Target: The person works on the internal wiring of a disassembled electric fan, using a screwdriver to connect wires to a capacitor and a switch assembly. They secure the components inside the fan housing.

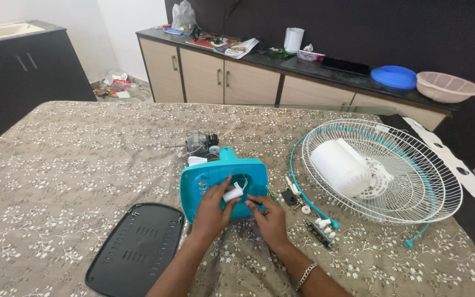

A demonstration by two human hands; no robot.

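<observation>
Nearest: black plate [136,250], flat on the cloth [56,165] at lower left, ribbed side up, apart from both hands

Left hand [211,212]: on the front of the teal base [224,184], fingers curled narrow, thumb and forefinger pinching a small white part [233,193] at the opening in the base

Right hand [270,220]: just right of the left, bracelet at the wrist, fingertips narrow and touching the lower right edge of the opening; whether it grips anything cannot be told

Teal base: tilted on the cloth at table centre, underside toward the camera, white wires showing in its opening

Right of the hands: black switch strip [322,230] with white buttons, a small black piece [289,197] and a white ring [305,209], all loose on the cloth

Behind the base: grey motor [200,143], touching or just beside the base's back

Right: white wire guard [383,173] with teal rim, lying tilted, a white housing [341,166] resting in it

Far: counter [303,69] along the dark wall, bearing papers, a white jug [293,39], a blue lid [394,77] and a pink bowl [447,87]
</observation>
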